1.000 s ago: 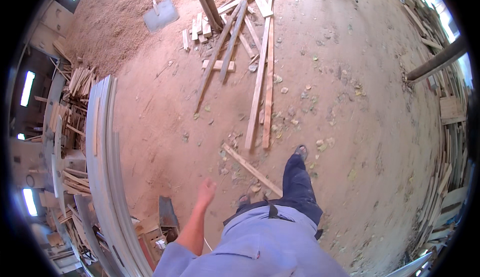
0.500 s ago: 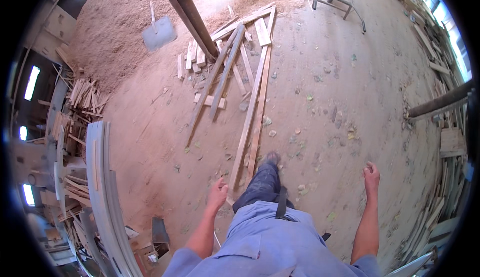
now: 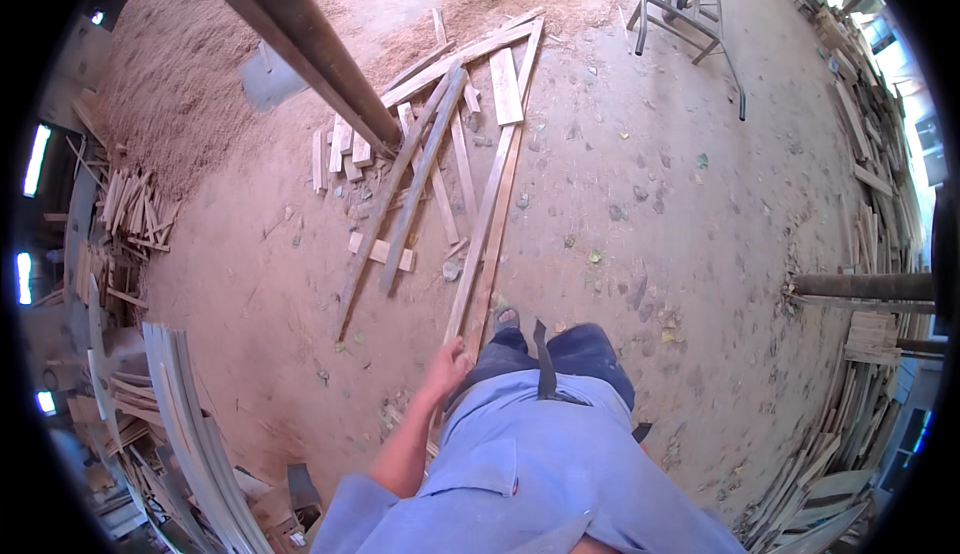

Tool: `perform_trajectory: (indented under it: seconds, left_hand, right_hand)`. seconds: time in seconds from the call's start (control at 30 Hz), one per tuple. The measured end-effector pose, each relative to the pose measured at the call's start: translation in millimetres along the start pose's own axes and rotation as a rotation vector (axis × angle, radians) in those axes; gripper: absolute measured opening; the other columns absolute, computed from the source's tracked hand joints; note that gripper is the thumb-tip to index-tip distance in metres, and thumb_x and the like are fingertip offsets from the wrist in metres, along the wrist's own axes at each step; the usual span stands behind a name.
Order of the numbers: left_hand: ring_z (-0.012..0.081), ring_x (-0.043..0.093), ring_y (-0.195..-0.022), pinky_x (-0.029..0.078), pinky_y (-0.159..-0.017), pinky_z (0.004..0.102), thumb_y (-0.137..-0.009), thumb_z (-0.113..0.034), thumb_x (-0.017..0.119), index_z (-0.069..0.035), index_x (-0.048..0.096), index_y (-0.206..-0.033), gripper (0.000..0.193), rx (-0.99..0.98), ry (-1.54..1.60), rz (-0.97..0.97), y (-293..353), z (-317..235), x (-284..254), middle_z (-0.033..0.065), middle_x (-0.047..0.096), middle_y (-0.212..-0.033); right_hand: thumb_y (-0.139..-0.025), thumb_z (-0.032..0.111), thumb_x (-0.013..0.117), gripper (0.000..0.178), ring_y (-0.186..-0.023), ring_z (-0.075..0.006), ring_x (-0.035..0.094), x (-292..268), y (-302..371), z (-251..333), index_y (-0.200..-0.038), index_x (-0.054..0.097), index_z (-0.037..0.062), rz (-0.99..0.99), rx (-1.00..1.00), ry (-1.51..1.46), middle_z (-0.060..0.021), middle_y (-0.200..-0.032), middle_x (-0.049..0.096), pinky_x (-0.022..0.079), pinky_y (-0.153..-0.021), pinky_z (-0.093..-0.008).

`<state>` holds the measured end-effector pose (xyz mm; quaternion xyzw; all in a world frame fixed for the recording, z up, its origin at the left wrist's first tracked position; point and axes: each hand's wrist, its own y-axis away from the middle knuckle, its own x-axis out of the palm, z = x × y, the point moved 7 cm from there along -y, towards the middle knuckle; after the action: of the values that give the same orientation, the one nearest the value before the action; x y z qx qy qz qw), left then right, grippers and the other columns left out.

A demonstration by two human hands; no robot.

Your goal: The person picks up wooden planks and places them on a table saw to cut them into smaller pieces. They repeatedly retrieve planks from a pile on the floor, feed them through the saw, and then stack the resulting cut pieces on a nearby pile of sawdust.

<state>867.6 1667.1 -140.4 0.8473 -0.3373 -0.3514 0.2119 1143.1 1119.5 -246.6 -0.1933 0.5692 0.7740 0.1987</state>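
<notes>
My left hand hangs beside my left thigh with its fingers loosely curled, and nothing shows in it. It overlaps the near end of a long, narrow board in the picture; whether the two touch is hard to tell, but the board seems to lie on the ground below. My right hand is out of view. Two darker weathered beams lie left of the long board. A short wide plank rests across the far part of the pile.
A rusty steel post rises beside the pile, with short wood blocks at its foot. A metal-framed cart stands far right. Sawdust is heaped far left, partly covering a grey shovel blade. Stacked planks line the left.
I have stepped forward, and the board pile sits nearer and further left. My right hand has dropped out of view. A sandalled foot now shows at the long board's near end.
</notes>
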Motion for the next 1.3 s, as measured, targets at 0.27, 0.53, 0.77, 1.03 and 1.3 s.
perform_trajectory:
  seconds: [0.27, 0.53, 0.77, 1.03, 1.3]
  left_hand:
    - [0.0303, 0.072, -0.1, 0.055, -0.089, 0.04, -0.093, -0.017, 0.063, 0.001, 0.059, -0.136, 0.047, 0.042, 0.116, -0.304, -197, -116, -76, 0.0207, 0.073, -0.11]
    - [0.0317, 0.071, -0.103, 0.053, -0.095, 0.0394, -0.091, -0.015, 0.066, 0.005, 0.063, -0.129, 0.043, -0.137, 0.163, -0.152, -289, -231, -26, 0.02, 0.073, -0.111]
    - [0.0391, 0.055, -0.126, 0.042, -0.111, 0.0446, -0.088, -0.016, 0.068, 0.002, 0.064, -0.128, 0.044, 0.062, 0.052, -0.092, -385, -337, 12, 0.023, 0.064, -0.13]
    - [0.0426, 0.045, -0.139, 0.035, -0.118, 0.0471, -0.09, -0.027, 0.069, 0.0, 0.052, -0.144, 0.063, -0.215, 0.044, 0.149, -533, -289, 55, 0.0271, 0.05, -0.148]
    - [0.0512, 0.041, -0.137, 0.038, -0.114, 0.0531, -0.089, -0.034, 0.068, -0.005, 0.045, -0.149, 0.07, -0.623, -0.027, 0.033, -598, -250, 51, 0.0267, 0.034, -0.157]
  right_hand:
    - [-0.078, 0.025, 0.068, 0.028, -0.088, -0.0352, 0.072, -153, -115, 195, -0.095, 0.076, 0.0032, -0.102, -0.17, -0.131, -0.0219, -0.091, 0.073, 0.055, -0.08, -0.0451]
    - [-0.08, 0.019, 0.066, 0.045, -0.085, -0.0339, 0.072, -353, -416, 362, -0.122, 0.072, 0.0034, -0.255, -0.424, 0.607, -0.0226, -0.093, 0.074, 0.057, -0.081, -0.0412]
    - [-0.088, 0.01, 0.062, 0.041, -0.074, -0.0191, 0.069, -492, -501, 668, -0.127, 0.064, -0.0022, -0.169, -0.237, -0.18, -0.0102, -0.09, 0.074, 0.054, -0.067, -0.0302]
    - [-0.088, 0.01, 0.063, 0.039, -0.083, -0.0212, 0.071, -379, -592, 857, -0.124, 0.065, -0.0057, 0.075, -0.397, 0.193, -0.0165, -0.099, 0.074, 0.056, -0.074, -0.0329]
    - [-0.088, 0.011, 0.064, 0.031, -0.079, -0.0206, 0.066, -151, -812, 872, -0.115, 0.07, -0.0032, 0.353, -0.43, 0.269, -0.0129, -0.097, 0.073, 0.054, -0.074, -0.0327]
